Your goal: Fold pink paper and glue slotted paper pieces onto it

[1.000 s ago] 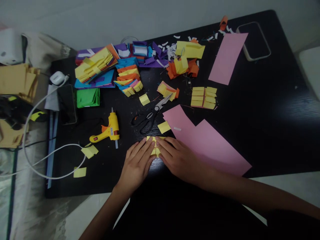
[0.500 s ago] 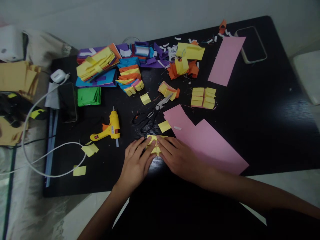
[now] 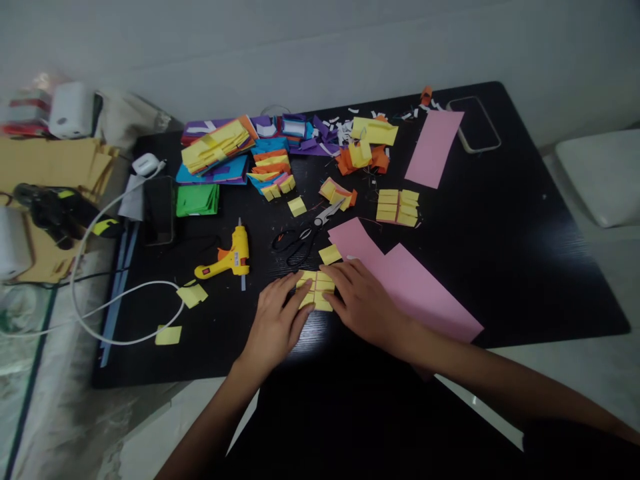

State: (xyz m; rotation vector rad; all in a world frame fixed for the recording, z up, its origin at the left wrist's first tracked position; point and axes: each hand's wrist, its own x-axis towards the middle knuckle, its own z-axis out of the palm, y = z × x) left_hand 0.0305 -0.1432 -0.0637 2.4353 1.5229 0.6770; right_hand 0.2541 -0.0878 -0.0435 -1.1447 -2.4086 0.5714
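One paper block [image 3: 316, 291], head view: two columns of yellow folds, flat on the table [image 3: 510, 287] near its front edge.
Left hand [image 3: 274, 320]: fingers loosely spread, touching the block's left side, not clenched round it.
Right hand [image 3: 367, 303]: fingers half spread, touching the right side.
Scissors [image 3: 305, 234]: lying beyond the block.
Glue gun [image 3: 241, 249]: yellow, left of the scissors.

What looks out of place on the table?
White scraps lie strewn near the back edge of the table, untidy compared with the stacked paper. A white cable loops loosely over the left end, a possible snag.
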